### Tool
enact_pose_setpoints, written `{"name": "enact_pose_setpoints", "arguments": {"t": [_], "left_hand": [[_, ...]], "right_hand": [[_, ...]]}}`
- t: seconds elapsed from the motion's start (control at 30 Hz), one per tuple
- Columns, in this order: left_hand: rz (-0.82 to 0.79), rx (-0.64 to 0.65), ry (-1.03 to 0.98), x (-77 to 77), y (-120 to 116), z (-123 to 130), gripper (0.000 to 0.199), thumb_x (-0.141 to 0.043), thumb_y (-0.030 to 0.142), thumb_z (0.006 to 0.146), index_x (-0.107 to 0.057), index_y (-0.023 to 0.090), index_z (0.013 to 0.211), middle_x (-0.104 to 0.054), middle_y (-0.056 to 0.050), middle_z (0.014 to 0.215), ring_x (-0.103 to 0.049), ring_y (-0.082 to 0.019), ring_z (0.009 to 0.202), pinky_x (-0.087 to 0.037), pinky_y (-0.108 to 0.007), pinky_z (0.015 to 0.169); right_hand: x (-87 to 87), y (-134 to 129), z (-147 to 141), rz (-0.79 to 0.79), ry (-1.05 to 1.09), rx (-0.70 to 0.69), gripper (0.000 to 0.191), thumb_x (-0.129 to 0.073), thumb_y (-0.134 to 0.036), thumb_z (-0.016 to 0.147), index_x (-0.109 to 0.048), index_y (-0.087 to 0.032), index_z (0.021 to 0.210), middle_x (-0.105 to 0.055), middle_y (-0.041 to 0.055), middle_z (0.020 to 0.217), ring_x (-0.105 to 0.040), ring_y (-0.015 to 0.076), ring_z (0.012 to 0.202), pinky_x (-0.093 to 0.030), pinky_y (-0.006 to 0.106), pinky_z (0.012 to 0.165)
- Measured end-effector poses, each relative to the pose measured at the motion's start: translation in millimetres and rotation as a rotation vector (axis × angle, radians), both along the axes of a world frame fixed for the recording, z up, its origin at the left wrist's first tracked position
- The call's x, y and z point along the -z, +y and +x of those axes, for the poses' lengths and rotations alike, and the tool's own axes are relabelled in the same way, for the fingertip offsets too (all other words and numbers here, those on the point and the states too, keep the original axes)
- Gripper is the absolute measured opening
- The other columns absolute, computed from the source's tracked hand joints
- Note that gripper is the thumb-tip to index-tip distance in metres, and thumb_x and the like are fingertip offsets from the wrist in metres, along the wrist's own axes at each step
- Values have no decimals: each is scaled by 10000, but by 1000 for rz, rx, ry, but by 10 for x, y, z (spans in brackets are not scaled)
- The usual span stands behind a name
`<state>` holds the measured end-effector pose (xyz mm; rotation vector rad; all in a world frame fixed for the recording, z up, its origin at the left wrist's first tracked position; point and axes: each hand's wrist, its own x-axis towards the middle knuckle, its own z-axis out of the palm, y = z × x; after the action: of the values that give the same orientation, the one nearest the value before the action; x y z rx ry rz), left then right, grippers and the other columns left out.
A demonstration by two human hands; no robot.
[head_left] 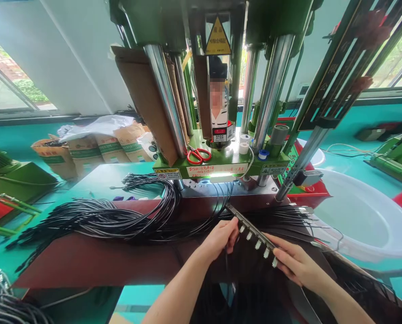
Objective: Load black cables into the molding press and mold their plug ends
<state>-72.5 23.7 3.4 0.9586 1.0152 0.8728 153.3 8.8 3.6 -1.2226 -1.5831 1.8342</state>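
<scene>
A dark metal bar (255, 231) with several silver connectors along its lower edge is held at a slant in front of the press. My right hand (290, 258) grips its lower right end, thumb and fingers closed on it. My left hand (221, 236) is closed at the upper left end, by the first connector; its fingertips are partly hidden. Thin black cables (221, 198) run from the press bed down behind the bar. A large bundle of black cables (119, 220) lies on the brown table to the left.
The green press (221, 171) stands ahead with steel columns. Red scissors (198, 155) and a blue-and-white spool (263, 155) sit on its ledge. More cables (288, 216) lie right, beside a white tub (363, 220). A person (219, 101) appears behind the press.
</scene>
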Motion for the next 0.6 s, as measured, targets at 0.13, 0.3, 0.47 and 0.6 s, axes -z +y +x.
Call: {"name": "enact_pose_setpoints", "arguments": {"t": [0.13, 0.3, 0.47, 0.6], "left_hand": [[71, -123, 82, -73, -58, -74, 470, -362, 608, 786, -519, 168, 830, -419, 69, 480, -288, -44, 339, -200, -151, 288], [224, -327, 46, -151, -164, -299, 349, -406, 503, 822, -504, 175, 890, -373, 85, 506, -276, -34, 373, -206, -144, 324], [248, -426, 86, -152, -167, -467, 306, -443, 460, 813, -510, 163, 789, -337, 87, 482, -254, -33, 380, -186, -154, 339], [251, -417, 184, -140, -147, -573, 272, -472, 427, 790, -507, 162, 738, -322, 88, 475, -253, -39, 386, -186, -163, 346]], "right_hand": [[-60, 74, 207, -39, -41, 69, 677, -523, -579, 750, -382, -185, 1283, -341, -96, 483, -204, 27, 342, -114, 152, 308], [-223, 463, 517, -60, -235, 38, 552, -508, -557, 761, -447, -220, 1194, -353, -87, 473, -207, 23, 331, -82, 177, 330], [-450, 1055, 374, 213, -453, -257, 412, -455, -381, 804, -517, -178, 1157, -443, -49, 485, -284, 46, 344, -167, 196, 338], [-540, 1453, -66, 440, -559, -427, 320, -483, -253, 723, -628, -171, 996, -540, -16, 527, -434, 95, 406, -325, 200, 382]]}}
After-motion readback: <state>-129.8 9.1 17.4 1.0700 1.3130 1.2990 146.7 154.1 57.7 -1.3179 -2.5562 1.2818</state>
